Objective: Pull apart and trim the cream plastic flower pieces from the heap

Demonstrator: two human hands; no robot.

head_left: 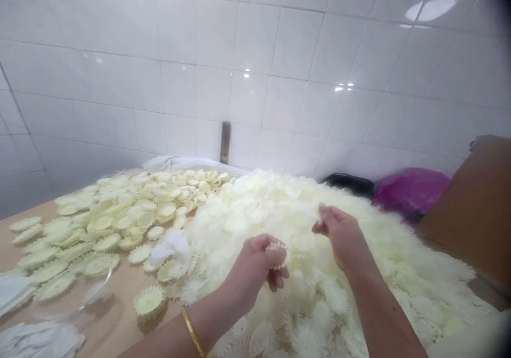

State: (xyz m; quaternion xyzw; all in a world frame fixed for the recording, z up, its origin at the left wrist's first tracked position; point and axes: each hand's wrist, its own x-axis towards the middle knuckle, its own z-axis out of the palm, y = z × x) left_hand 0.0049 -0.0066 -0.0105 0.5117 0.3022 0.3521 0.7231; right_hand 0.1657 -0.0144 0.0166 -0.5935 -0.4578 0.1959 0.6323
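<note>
My left hand [259, 265], with a gold bangle at the wrist, pinches a small pale yellow disc [276, 255] with a toothed edge between thumb and fingers. To its right and a little higher, my right hand [343, 235] has thumb and fingertips pressed together over the heap; whatever lies between them is too small to name. Under both hands spreads a large heap of pale, frilly pieces [255, 203]. Many toothed yellow discs [106, 222] lie at the left, and a short stack of them [149, 300] stands near the front.
A white tiled wall [211, 38] rises behind the table [120, 294]. A cardboard box [471, 214], a purple bag [413, 190] and a black bag [349, 184] are at the right. White cloth [40, 339] and a clear plastic ring [93, 297] lie front left.
</note>
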